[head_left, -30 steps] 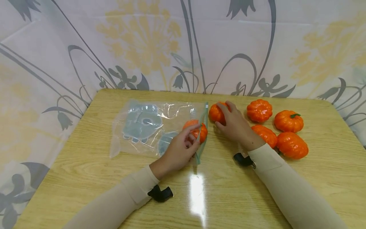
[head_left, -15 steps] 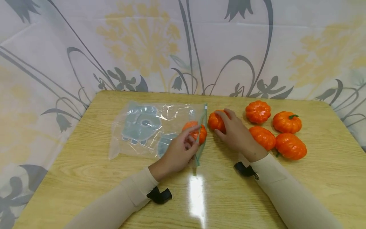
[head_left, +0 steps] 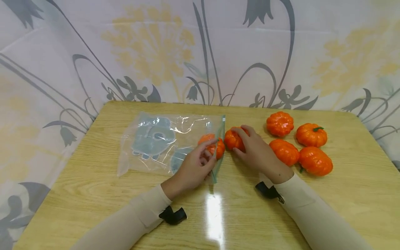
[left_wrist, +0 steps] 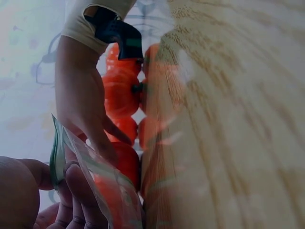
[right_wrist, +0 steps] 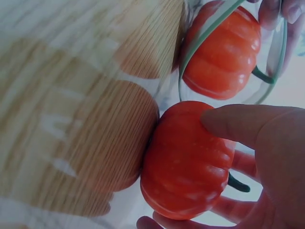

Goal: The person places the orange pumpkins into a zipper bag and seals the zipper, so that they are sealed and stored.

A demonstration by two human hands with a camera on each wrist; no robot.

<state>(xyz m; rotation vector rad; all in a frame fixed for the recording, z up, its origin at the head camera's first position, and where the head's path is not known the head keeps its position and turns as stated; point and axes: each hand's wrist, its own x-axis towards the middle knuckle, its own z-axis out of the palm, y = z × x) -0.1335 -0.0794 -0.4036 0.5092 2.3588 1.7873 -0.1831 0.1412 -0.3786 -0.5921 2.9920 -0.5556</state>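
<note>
A clear zip bag (head_left: 127, 162) with a green zip edge lies on the table, its mouth toward the right. Just inside that mouth sits one small orange toy pumpkin (right_wrist: 221, 57). My left hand (head_left: 194, 166) pinches the bag's edge between thumb and fingers, holding the mouth apart, as the left wrist view shows. With thumb and fingers around it, my right hand (head_left: 257, 152) grips another orange pumpkin (right_wrist: 183, 164), which has a green stem. This pumpkin is on the tabletop, just right of the bag's opening.
Several more pumpkins stand right of my right hand: one at the back (head_left: 280, 124), one with its green stem up (head_left: 311, 135), two nearer ones. A pale blue print (head_left: 153, 137) shows on the bag. A patterned cloth (head_left: 175, 52) hangs behind the wooden table (head_left: 93, 194).
My right hand has drawn its pumpkin toward me and slightly left, level with the bag's mouth. My left hand keeps its hold on the bag. The head view has shifted slightly.
</note>
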